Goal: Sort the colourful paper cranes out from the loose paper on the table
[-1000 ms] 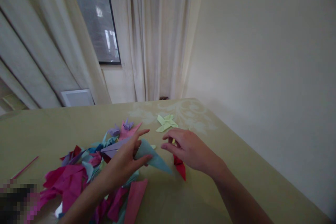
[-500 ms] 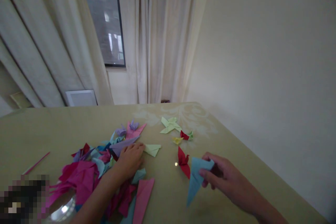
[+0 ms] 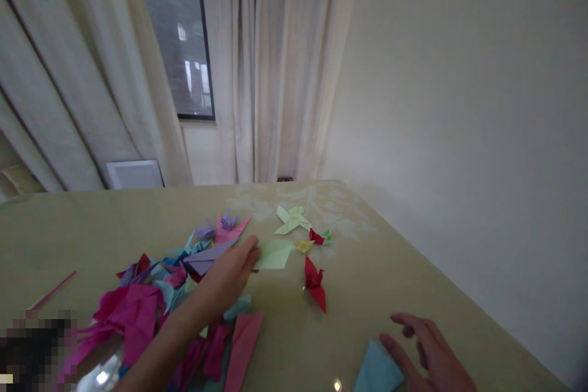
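My left hand [image 3: 241, 260] reaches over the paper pile, its closed fingers at the left edge of a pale green folded paper [image 3: 276, 254]. At the lower right, a light blue folded paper [image 3: 375, 370] is partly cut off by the bottom edge of the view. My right hand [image 3: 427, 352] is right beside it, fingers spread, the thumb at its edge. A red origami crane [image 3: 315, 285] stands on the table between my hands. Farther back are a pale green star-like folded piece [image 3: 293, 219], a small red piece [image 3: 316, 236] and a small yellow piece [image 3: 304, 245].
A heap of folded papers lies left, including a magenta paper [image 3: 138, 312], a purple paper [image 3: 206, 257] and a pink paper [image 3: 245, 343]. A thin pink stick [image 3: 52, 290] lies at the far left. The table [image 3: 413, 294] meets a wall at right; curtains hang behind.
My right hand has moved down and right with the light blue paper, and its fingers have spread. The pale green paper at my left hand has shifted right and shows a wider face.
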